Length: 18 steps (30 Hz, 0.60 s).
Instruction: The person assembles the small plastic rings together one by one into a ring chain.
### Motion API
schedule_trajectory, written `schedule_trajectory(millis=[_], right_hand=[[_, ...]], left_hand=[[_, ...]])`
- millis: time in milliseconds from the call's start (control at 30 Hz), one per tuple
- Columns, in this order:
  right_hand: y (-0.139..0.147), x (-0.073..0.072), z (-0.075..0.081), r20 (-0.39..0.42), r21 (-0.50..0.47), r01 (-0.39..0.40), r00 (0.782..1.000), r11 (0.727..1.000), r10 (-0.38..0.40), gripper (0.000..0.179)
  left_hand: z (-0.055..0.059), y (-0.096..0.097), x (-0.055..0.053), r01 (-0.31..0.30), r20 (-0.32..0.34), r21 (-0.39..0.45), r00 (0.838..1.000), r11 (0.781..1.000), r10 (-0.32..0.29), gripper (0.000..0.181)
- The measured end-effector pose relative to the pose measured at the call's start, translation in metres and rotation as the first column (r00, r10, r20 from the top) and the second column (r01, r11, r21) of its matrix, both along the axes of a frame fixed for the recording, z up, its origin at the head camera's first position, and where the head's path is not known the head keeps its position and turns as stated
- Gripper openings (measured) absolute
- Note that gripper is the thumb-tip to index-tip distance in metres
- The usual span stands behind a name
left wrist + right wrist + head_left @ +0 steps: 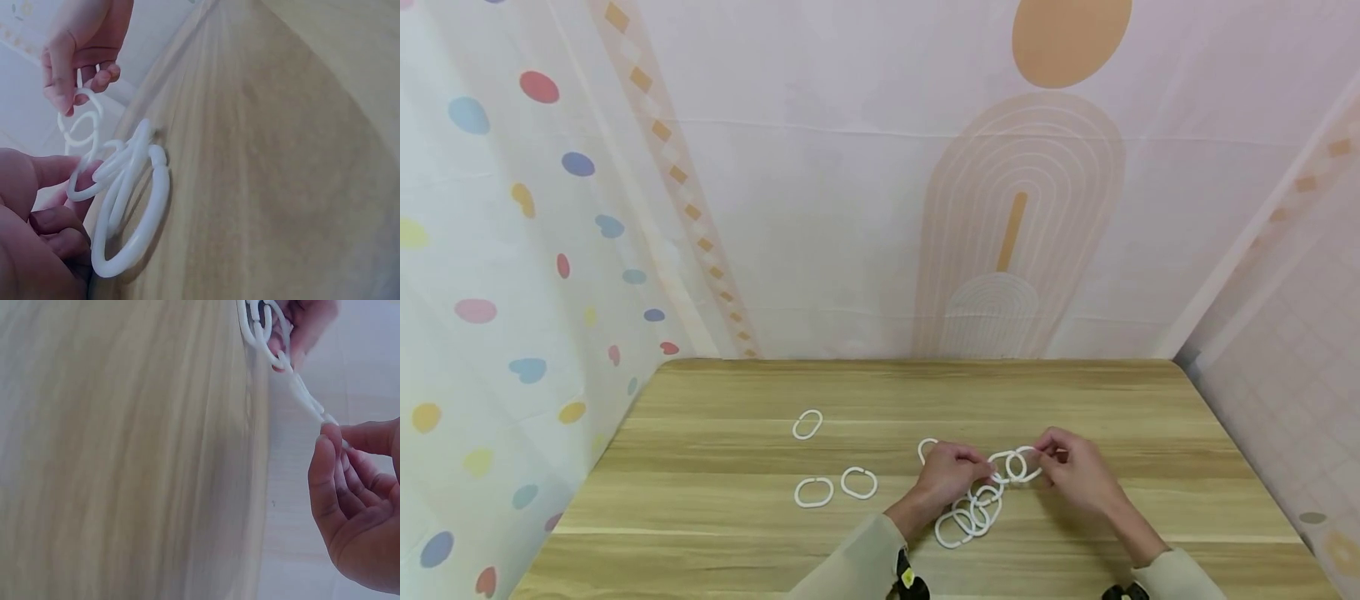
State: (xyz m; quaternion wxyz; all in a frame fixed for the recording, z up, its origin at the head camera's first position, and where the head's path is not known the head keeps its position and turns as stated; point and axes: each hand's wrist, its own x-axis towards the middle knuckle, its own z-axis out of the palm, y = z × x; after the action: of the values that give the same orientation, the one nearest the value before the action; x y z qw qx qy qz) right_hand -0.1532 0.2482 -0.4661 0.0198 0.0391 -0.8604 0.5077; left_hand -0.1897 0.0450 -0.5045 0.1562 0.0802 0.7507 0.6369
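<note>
A chain of several white plastic C-shaped links hangs between my hands and trails onto the wooden table. With thumb and fingers my left hand pinches a link partway along the chain. My right hand pinches the end link on the right, held above the table. In the left wrist view the nearer links rest on the wood in an overlapping bunch. Just behind my left hand lies another link, partly hidden by it.
Three loose white links lie to the left on the table: one farther back, one in front and one beside it. A patterned curtain hangs along the table's far edge.
</note>
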Motion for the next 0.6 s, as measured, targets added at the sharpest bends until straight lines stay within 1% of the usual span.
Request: schedule_trajectory(millis=[167, 233, 400, 600], right_hand=[[0.011, 0.001, 0.001, 0.022, -0.062, -0.012, 1.000, 0.998, 0.013, 0.005], [0.014, 0.001, 0.001, 0.025, -0.074, -0.016, 1.000, 0.997, 0.017, 0.005], [0.021, 0.000, 0.000, 0.063, -0.085, 0.001, 0.998, 0.996, 0.004, 0.008], [0.028, -0.001, -0.001, 0.106, -0.102, 0.008, 0.994, 0.995, 0.003, 0.012]], left_hand=[[-0.002, -0.001, -0.001, 0.043, -0.022, 0.005, 0.999, 0.999, -0.043, 0.009], [-0.002, -0.001, -0.001, 0.051, -0.033, -0.015, 0.998, 0.999, -0.052, 0.010], [-0.002, -0.002, 0.000, 0.049, -0.053, -0.077, 0.997, 0.996, -0.053, 0.011], [0.000, -0.002, 0.001, 0.039, -0.081, -0.110, 0.996, 0.993, -0.048, 0.011]])
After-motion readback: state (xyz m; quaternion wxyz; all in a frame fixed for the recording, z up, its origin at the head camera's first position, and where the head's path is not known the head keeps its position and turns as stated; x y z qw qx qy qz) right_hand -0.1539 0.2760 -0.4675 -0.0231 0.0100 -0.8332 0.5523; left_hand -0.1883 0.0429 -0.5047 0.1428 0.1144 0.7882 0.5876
